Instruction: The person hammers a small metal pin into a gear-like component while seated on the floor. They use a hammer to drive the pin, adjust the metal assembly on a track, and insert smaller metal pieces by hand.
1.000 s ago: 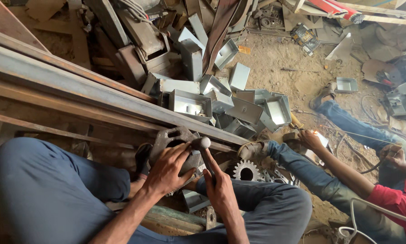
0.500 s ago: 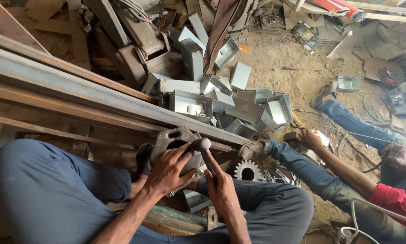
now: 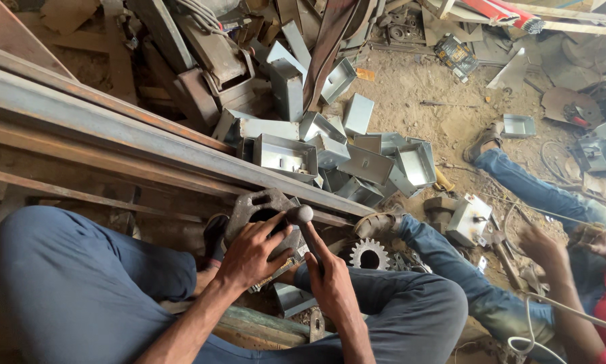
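I sit on the ground in dark blue trousers with my knees apart. My left hand (image 3: 252,253) grips a rusty cast metal block with an oval hole (image 3: 259,205), holding it over a small metal part between my legs. My right hand (image 3: 330,283) is closed around the handle of a hammer with a rounded grey head (image 3: 301,214), whose head sits just beside the block's right edge. A flat metal piece (image 3: 295,298) lies under my hands, mostly hidden.
Long steel beams (image 3: 134,138) run diagonally past my knees. A heap of folded grey sheet-metal boxes (image 3: 357,162) lies beyond. A toothed gear (image 3: 369,255) rests by my right knee. Another person in jeans and a red shirt (image 3: 518,256) sits at right on the dirt.
My hands, the block and the hammer have stayed almost still. The other person's arm at right has shifted slightly.
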